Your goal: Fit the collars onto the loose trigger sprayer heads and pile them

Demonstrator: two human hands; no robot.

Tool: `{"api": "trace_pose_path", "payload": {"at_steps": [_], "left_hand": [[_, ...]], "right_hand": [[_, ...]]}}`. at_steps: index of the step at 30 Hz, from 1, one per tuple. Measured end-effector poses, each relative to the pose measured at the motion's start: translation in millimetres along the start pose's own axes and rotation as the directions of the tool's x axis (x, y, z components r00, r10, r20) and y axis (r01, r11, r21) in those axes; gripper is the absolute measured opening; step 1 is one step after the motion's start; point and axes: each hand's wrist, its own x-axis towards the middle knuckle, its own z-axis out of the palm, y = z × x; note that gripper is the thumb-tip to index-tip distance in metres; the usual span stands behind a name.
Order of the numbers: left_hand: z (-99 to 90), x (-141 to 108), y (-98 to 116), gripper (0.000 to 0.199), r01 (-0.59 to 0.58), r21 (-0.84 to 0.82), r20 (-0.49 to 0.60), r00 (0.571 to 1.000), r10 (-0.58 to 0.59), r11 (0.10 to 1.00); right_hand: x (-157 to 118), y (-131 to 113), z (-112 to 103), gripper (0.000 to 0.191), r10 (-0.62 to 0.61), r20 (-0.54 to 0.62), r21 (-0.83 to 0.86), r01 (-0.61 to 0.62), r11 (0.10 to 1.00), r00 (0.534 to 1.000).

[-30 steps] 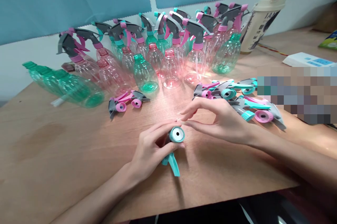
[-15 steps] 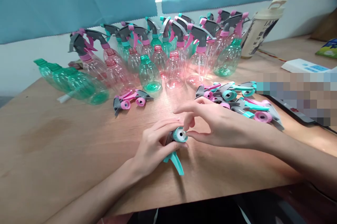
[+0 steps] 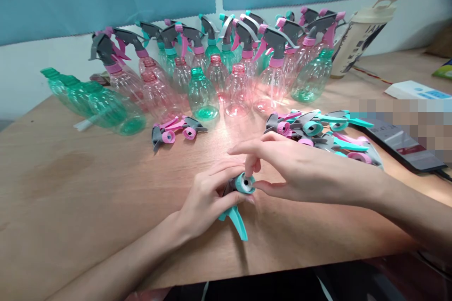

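Near the front middle of the wooden table (image 3: 116, 225), my left hand (image 3: 210, 192) is wrapped round a teal and grey spray head (image 3: 237, 222). Its round collar faces up, with a white disc and a dark hole inside, and its teal trigger points toward the front edge. My right hand (image 3: 289, 169) reaches over from the right. Its thumb and a bent finger touch the collar's rim and inside, while the index finger stretches out above. Whether anything small lies between those fingertips cannot be made out.
Pink and green bottles (image 3: 237, 93), several with spray heads, stand behind. Green bottles (image 3: 102, 105) lie at left. Loose spray heads lie at centre left (image 3: 176, 130) and right (image 3: 314, 126). A phone (image 3: 406, 145), white box (image 3: 416, 89) and cream tumbler (image 3: 363, 37) are at right.
The view has shifted slightly. A bent finger of my right hand has moved inward over the collar's opening. My left hand keeps its hold on the spray head.
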Motion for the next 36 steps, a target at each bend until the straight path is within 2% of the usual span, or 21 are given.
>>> {"api": "trace_pose_path", "payload": {"at_steps": [5, 9, 13, 15, 18, 21, 23, 25, 27, 29, 32, 34, 36], "left_hand": [[-1.6, 1.6, -0.5, 0.034, 0.067, -0.039, 0.016, 0.998, -0.066, 0.997], [-2.8, 1.3, 0.5, 0.033, 0.101, -0.041, 0.036, 0.994, -0.100, 0.994], [-3.4, 1.1, 1.1, 0.027, 0.131, -0.019, 0.030, 0.991, -0.130, 0.991], [-3.3, 1.4, 0.8, 0.026, 0.106, -0.008, 0.029, 0.994, -0.106, 0.994], [-2.8, 2.3, -0.2, 0.031, 0.053, -0.002, 0.048, 0.997, -0.053, 0.999], [-2.7, 3.0, -1.3, 0.033, 0.028, 0.005, 0.058, 0.998, -0.028, 1.000], [-3.2, 3.0, -1.6, 0.032, 0.033, 0.006, 0.059, 0.998, -0.034, 0.999], [-3.9, 2.7, -1.6, 0.028, 0.071, 0.004, 0.071, 0.995, -0.071, 0.997], [-4.5, 2.5, -1.4, 0.023, 0.131, 0.015, 0.079, 0.988, -0.131, 0.991], [-5.0, 2.7, -1.3, 0.020, 0.176, 0.023, 0.076, 0.981, -0.177, 0.984], [-5.1, 3.9, -0.8, 0.017, 0.186, -0.011, 0.077, 0.980, -0.184, 0.983], [-4.9, 4.8, -0.1, 0.017, 0.179, -0.037, 0.086, 0.981, -0.176, 0.983], [-4.5, 5.4, 1.0, 0.018, 0.183, -0.040, 0.096, 0.979, -0.179, 0.982]], "right_hand": [[3.5, 4.1, 6.6, 0.058, 0.000, -0.041, -0.011, 0.000, 1.000, 0.999], [1.3, 6.0, 22.8, 0.050, -0.008, -0.178, 0.026, 0.013, 1.000, 0.984], [0.0, 6.4, 36.3, 0.038, -0.027, -0.325, 0.026, 0.037, 0.999, 0.945], [-0.5, 6.2, 33.6, 0.038, -0.019, -0.296, 0.030, 0.029, 0.999, 0.955], [-0.5, 4.6, 18.0, 0.045, 0.005, -0.144, 0.048, 0.002, 0.999, 0.990], [1.6, 1.6, 1.8, 0.045, 0.033, 0.002, 0.053, -0.033, 0.998, 0.999], [3.6, 0.2, -1.7, 0.043, 0.049, 0.047, 0.048, -0.051, 0.998, 0.998], [4.8, 0.7, 3.0, 0.039, 0.045, 0.043, 0.054, -0.047, 0.997, 0.998], [4.5, 2.9, 14.4, 0.033, 0.025, -0.013, 0.084, -0.024, 0.996, 1.000], [2.6, 5.5, 27.8, 0.024, 0.009, -0.130, 0.111, 0.005, 0.994, 0.992], [-1.9, 6.6, 40.3, 0.006, -0.002, -0.329, 0.071, 0.027, 0.997, 0.944], [-4.8, 5.5, 39.4, 0.005, -0.034, -0.370, 0.000, 0.037, 0.999, 0.928], [-6.7, 4.3, 32.8, 0.005, -0.039, -0.340, -0.044, 0.025, 0.999, 0.940]]}}
